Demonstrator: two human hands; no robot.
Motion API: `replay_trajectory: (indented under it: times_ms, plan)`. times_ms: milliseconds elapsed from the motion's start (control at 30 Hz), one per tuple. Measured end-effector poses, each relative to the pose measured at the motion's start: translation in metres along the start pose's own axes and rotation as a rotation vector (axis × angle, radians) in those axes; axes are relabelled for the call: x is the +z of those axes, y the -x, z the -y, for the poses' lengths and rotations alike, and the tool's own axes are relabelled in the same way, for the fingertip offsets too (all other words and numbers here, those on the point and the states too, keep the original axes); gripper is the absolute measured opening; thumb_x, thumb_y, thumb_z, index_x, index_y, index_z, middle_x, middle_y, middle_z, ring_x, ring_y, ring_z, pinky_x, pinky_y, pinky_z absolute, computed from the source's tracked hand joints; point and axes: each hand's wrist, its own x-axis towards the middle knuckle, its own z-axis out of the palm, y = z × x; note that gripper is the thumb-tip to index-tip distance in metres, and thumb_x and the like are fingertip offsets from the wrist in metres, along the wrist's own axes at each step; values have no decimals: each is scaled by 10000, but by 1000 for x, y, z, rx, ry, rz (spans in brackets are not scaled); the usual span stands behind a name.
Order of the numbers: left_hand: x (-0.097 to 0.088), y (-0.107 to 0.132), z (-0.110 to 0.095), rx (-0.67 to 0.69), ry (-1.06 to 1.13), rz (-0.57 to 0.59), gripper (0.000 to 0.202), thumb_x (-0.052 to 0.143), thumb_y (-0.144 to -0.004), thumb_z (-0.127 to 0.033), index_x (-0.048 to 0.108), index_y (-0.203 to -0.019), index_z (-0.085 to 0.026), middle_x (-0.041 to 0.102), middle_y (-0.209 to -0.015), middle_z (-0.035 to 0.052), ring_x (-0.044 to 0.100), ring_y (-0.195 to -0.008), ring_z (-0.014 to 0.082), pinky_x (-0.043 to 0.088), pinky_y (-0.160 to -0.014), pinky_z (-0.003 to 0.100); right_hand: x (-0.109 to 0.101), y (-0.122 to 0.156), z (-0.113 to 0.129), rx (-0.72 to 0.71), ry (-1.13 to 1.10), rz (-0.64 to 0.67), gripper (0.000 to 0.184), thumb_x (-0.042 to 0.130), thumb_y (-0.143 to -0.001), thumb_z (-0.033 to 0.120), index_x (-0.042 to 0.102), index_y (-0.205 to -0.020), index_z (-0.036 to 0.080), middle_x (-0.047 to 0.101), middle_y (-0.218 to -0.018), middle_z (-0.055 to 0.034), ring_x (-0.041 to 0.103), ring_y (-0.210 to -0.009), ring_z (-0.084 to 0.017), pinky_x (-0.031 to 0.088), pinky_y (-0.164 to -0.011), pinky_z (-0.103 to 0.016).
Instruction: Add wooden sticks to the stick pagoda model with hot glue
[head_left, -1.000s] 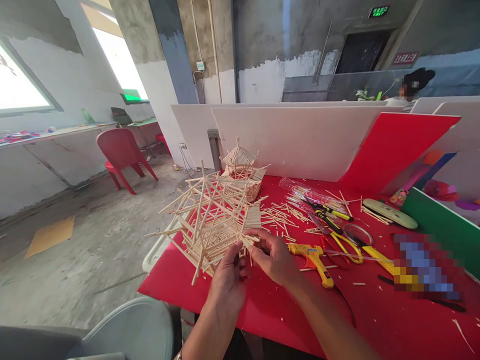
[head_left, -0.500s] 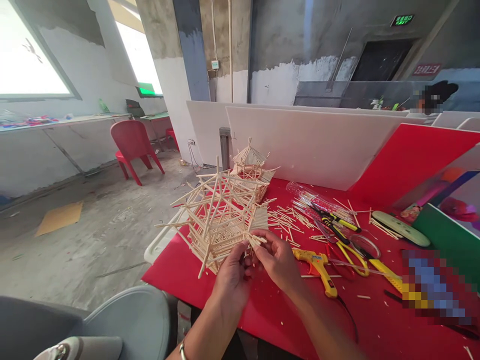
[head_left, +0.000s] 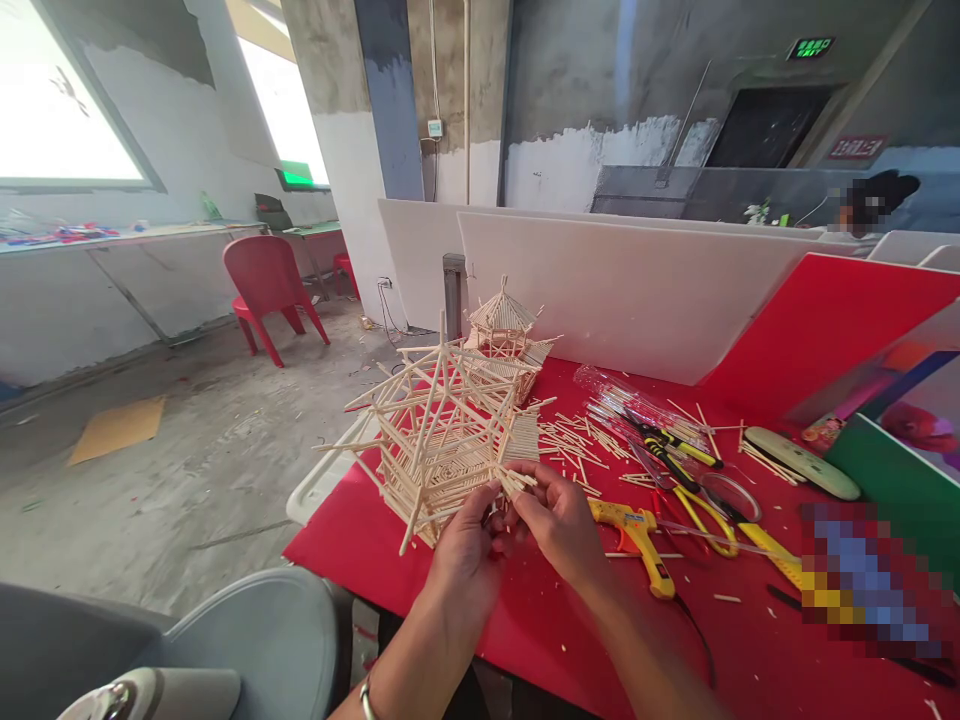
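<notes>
An open-framed pavilion model (head_left: 442, 440) made of thin wooden sticks stands at the left side of the red table. Both hands meet at its near right corner. My left hand (head_left: 471, 530) is closed, thumb and fingers pinched against the corner of the model. Beside it, my right hand (head_left: 559, 515) is closed too, its fingertips around a few short wooden sticks (head_left: 517, 481) that jut out there. The fingertips partly hide the joint, so I cannot tell exactly which sticks each hand grips. Behind stands a second stick pavilion (head_left: 504, 325) with a closed, slatted roof.
Right of my hands lies a yellow glue gun (head_left: 634, 535) with its cord. Loose sticks (head_left: 574, 445), pliers (head_left: 675, 445), a yellow cutter (head_left: 772, 550) and a green case (head_left: 802, 462) cover the right side. A grey stool (head_left: 255, 640) stands left; a person (head_left: 874, 210) is behind the white boards (head_left: 615, 290).
The view has shifted very slightly. Both hands stay at the same corner of the model, and their hold looks almost unchanged.
</notes>
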Motion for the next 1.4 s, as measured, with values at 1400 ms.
replay_trajectory:
  times_ms: [1400]
  plan:
    - [-3,-3,1,-18,-51,63,168,604,-785,-170,544,-631,-142,482,-449,-19,403,-372,59,219,-330,140,-1,-2,2,9,23,0,359,580,-770,267,604,-1107,146,625,-559,27,571,-490,-131,490,-445,-223]
